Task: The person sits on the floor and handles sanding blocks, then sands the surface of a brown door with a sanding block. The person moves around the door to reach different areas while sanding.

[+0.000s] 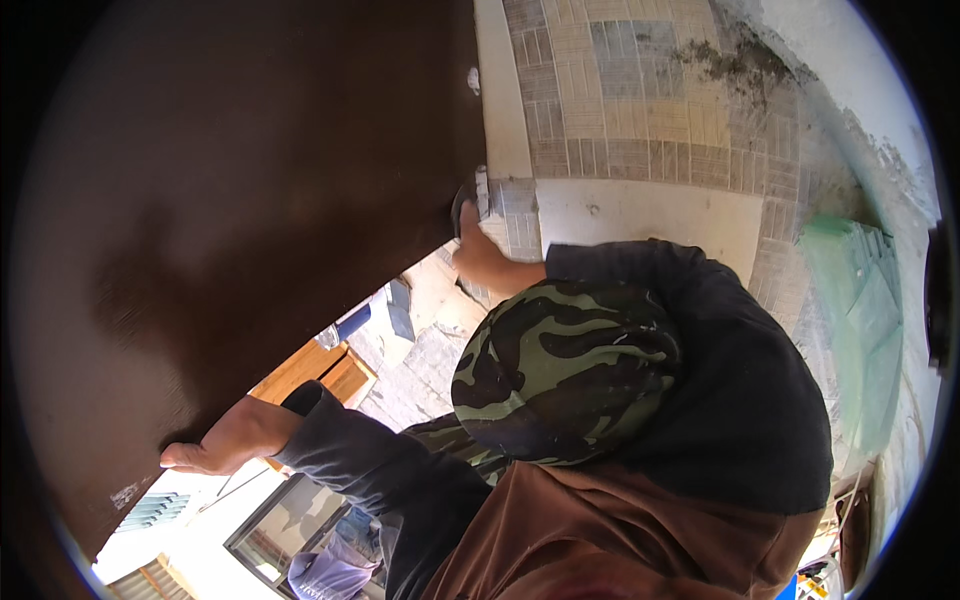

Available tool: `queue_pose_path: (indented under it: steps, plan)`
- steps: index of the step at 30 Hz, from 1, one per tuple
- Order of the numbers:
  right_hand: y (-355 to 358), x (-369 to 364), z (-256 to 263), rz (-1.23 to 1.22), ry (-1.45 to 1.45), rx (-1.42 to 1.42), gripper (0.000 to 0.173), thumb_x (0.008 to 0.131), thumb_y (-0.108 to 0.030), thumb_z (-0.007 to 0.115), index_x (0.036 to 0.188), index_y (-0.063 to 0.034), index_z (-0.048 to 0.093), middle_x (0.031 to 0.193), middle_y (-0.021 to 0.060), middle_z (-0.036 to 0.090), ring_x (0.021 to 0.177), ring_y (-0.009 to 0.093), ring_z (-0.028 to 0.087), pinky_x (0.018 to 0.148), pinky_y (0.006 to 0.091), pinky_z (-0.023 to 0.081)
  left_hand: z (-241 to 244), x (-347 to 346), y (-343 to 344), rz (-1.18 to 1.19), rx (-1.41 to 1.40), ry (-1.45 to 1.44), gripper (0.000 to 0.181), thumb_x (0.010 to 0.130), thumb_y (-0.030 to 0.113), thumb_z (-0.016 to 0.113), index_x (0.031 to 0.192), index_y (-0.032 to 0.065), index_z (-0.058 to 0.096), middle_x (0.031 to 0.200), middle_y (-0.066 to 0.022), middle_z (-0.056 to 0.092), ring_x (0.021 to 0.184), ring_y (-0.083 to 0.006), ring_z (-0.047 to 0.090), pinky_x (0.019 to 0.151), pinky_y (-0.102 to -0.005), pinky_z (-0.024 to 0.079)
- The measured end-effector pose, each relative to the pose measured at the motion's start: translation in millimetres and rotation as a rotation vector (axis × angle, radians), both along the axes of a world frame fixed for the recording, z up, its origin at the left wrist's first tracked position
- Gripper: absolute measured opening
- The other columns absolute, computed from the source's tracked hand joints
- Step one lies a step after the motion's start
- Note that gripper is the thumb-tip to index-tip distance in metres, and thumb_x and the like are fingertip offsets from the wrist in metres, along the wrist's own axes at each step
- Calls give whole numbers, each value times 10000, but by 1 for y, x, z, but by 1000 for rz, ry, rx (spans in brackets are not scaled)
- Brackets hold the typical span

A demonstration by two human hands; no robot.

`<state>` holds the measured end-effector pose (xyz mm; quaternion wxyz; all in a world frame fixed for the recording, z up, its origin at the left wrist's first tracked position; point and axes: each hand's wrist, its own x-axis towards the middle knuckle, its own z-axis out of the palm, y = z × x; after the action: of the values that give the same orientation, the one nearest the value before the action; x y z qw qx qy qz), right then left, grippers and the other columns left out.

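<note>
A large dark brown panel (285, 187) fills the left side of the head view. At its lower edge my left hand (232, 439) grips the rim, partly hidden behind it. Up at the panel's corner is my right hand (484, 251), its finger against a small dark rounded object (462, 208) that I cannot identify. Whether it holds this object or the panel is unclear. Between my dark sleeves bulges camouflage-patterned cloth (566, 371).
Greenish glass sheets (862, 330) lean by the wall at right. Pale slabs (645, 217) lie on the patterned tile floor. Beyond the panel are a wooden piece of furniture (345, 379), a window (281, 525) and another person in a light purple top (330, 570).
</note>
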<state>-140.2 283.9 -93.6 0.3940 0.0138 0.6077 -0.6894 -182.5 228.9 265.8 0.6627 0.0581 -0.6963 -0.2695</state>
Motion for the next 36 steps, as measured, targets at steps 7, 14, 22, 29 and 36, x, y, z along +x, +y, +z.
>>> queue_pose_path:
  steps: [7, 14, 22, 29, 36]
  plan:
    - [-12, 73, -34, -156, -231, 91, 730, 828, 19, 412, 1504, 99, 151, 1282, 355, 523, 1240, 411, 521, 1033, 410, 407, -1, -1, 0, 34, -64, -17, 416, 1029, 301, 493, 1267, -37, 534, 1262, -180, 556, 1068, -283, 597, 964, -404, 552]
    - [-11, 15, -25, -426, -473, -78, 699, 827, 29, 446, 1480, 113, 212, 1472, 329, 360, 1430, 399, 317, 1178, 408, 248, -1, -3, 5, 36, -28, 22, 448, 1022, 307, 514, 1294, -50, 517, 1267, -173, 560, 1085, -283, 591, 969, -410, 547]
    - [-10, -2, -22, 136, -4, 66, 762, 872, -74, 469, 1481, 176, 86, 1555, 374, 141, 1487, 449, 132, 1230, 433, 158, -4, -4, 19, 106, 24, 3, 473, 1020, 312, 513, 1320, -53, 508, 1283, -172, 549, 1102, -282, 584, 950, -395, 550]
    - [-8, 11, -1, -48, 396, 59, 769, 830, -18, 470, 1475, 179, 100, 1532, 402, 164, 1461, 505, 159, 1225, 465, 163, -6, -6, 27, 102, 5, -27, 467, 1024, 321, 491, 1311, -47, 512, 1289, -179, 543, 1099, -299, 584, 937, -410, 550]
    - [-13, 4, -28, -187, 236, 65, 779, 817, 9, 444, 1503, 144, 100, 1554, 388, 132, 1491, 455, 115, 1232, 430, 155, -5, -6, 23, 90, 10, -1, 449, 1022, 314, 481, 1283, -49, 524, 1293, -178, 538, 1086, -302, 586, 940, -423, 547]
